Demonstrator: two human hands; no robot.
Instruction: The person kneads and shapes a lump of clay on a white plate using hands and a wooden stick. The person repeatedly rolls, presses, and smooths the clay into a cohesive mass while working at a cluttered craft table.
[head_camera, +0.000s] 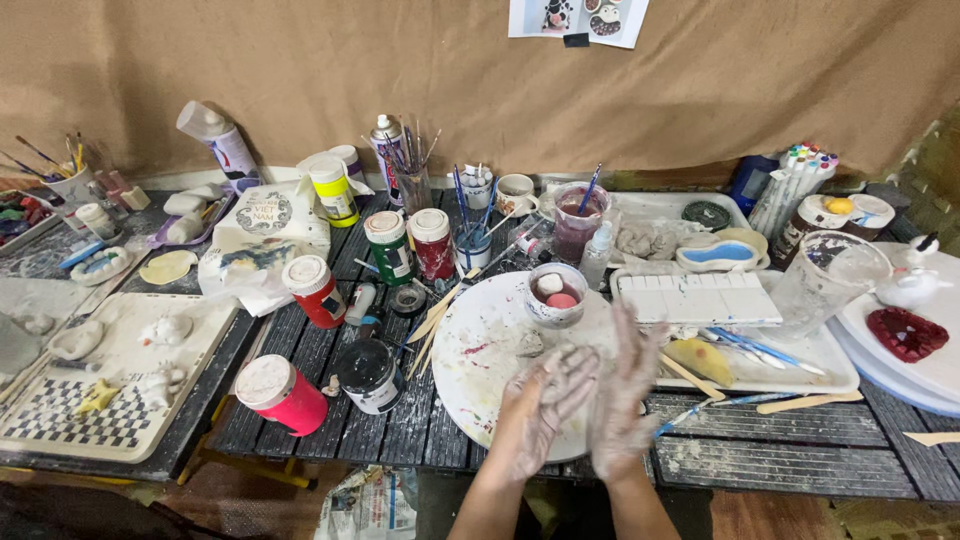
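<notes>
White round plate (480, 370) on dark slatted table (800, 460), brown paper wall (500, 70) behind; clay-coated hands (585, 400) empty, palms together.

head cam | looks steeply down and forward over cluttered table (800, 455) | hands close below | backdrop wall far

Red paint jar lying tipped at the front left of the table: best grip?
Grip the red jar across its round body, coming from above. It lies on its side, white lid toward the left, so the curved wall faces up. The black jar stands close on its right. Both hands are clay-coated, so it may slip.
</notes>
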